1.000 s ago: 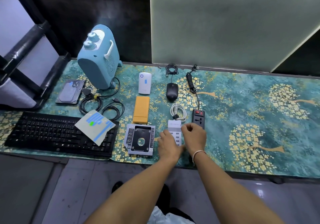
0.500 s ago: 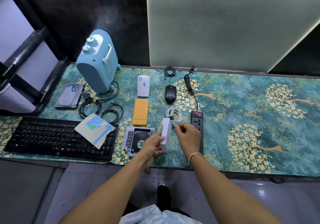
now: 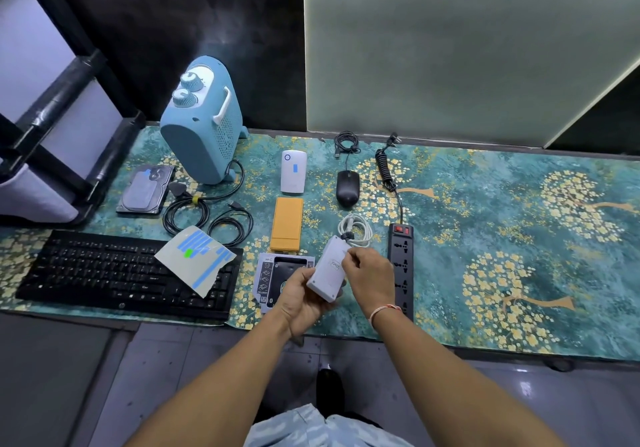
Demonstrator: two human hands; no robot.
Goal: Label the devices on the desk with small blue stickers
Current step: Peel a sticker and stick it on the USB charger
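Observation:
My left hand grips a white USB hub from below and holds it tilted above the desk's front edge, plain back side up. My right hand pinches the hub's upper right edge; whether a sticker sits under its fingertips is hidden. The hub's white cable lies coiled just behind. A sticker sheet with blue strips rests on the black keyboard. The white power bank and the hard drive each carry a small blue sticker.
A black power strip lies right of my hands, a drive caddy left of them. Behind are an orange case, a black mouse, a blue fan heater and coiled black cables.
The hub was lifted off the desk, stood on its edge, and is now turned back side up in my left hand. My right hand stayed at its upper edge.

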